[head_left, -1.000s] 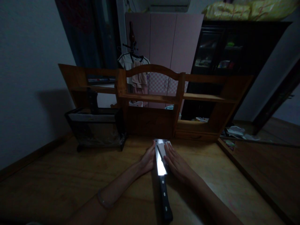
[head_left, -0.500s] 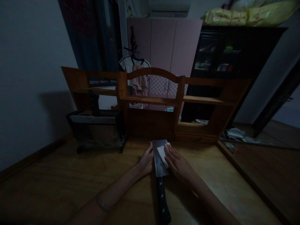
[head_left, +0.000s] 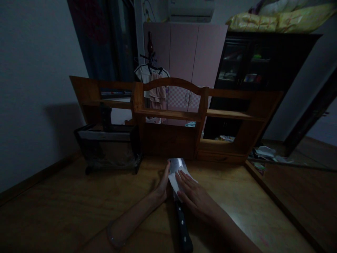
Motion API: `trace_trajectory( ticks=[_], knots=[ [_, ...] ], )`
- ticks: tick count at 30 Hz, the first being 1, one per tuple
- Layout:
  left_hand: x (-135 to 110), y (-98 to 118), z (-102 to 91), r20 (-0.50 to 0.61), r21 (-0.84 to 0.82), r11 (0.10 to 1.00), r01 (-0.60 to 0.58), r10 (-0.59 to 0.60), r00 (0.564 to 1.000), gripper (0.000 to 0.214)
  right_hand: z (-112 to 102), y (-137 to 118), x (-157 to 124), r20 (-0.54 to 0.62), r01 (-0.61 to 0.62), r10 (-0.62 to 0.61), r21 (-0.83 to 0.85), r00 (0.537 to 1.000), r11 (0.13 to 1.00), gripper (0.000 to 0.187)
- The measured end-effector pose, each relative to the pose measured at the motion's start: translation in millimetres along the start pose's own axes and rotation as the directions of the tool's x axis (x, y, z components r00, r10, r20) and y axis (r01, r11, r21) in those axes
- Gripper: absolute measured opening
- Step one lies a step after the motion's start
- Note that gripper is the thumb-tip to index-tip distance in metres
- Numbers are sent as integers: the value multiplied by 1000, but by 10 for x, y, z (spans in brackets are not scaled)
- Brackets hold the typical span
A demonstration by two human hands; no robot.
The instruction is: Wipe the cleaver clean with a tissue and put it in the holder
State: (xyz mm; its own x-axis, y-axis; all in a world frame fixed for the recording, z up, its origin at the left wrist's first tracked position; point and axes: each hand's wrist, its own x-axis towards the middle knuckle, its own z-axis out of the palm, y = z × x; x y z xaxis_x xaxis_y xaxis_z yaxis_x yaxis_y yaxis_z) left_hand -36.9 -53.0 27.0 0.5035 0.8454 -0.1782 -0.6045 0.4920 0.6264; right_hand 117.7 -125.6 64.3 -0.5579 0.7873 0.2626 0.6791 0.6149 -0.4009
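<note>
A cleaver (head_left: 182, 225) with a black riveted handle points away from me, its handle toward my body and its wide metal blade at the far end. My left hand (head_left: 163, 184) holds the blade along its left edge, with the thumb on top and the other fingers hidden beneath. Across the blade lies a white paper tissue (head_left: 173, 182). My right hand (head_left: 193, 195) presses flat on the tissue, fingers stretched out together over the blade.
A wooden desk (head_left: 65, 207) lies under my hands, with a wooden shelf unit (head_left: 171, 140) along its back. A black-framed knife rack (head_left: 107, 147) with a dark handle standing up from it sits at the left. A ledge (head_left: 279, 195) runs along the right side.
My right hand and the tissue have slid left and slightly down across the blade, toward the handle. The blade has tilted a little and catches light at its far end.
</note>
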Motion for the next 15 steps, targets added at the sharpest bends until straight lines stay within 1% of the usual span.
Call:
trace_trajectory(
  ticks=[2, 6, 9, 12, 15],
  knots=[
    [-15, 12, -15, -7, 7, 999, 40, -40, 999, 61, 13, -99, 15, 20, 32, -31, -11, 999, 999, 58],
    [-9, 24, -92, 5, 0, 998, 60, -60, 998, 61, 26, -200, 39, 53, 85, -85, 2, 995, 996, 56],
    [54, 3, -165, 26, 27, 993, 117, -117, 993, 65, -5, -186, 41, 57, 100, -103, 55, 993, 993, 49],
    [115, -12, -182, 52, 57, 978, 199, -202, 978, 70, -48, -134, 38, 47, 95, -100, 97, 994, 991, 45],
    [122, -1, -129, 67, 33, 979, 201, -203, 977, 67, -60, -47, 39, 17, 94, -97, 105, 995, 990, 44]
  ],
)
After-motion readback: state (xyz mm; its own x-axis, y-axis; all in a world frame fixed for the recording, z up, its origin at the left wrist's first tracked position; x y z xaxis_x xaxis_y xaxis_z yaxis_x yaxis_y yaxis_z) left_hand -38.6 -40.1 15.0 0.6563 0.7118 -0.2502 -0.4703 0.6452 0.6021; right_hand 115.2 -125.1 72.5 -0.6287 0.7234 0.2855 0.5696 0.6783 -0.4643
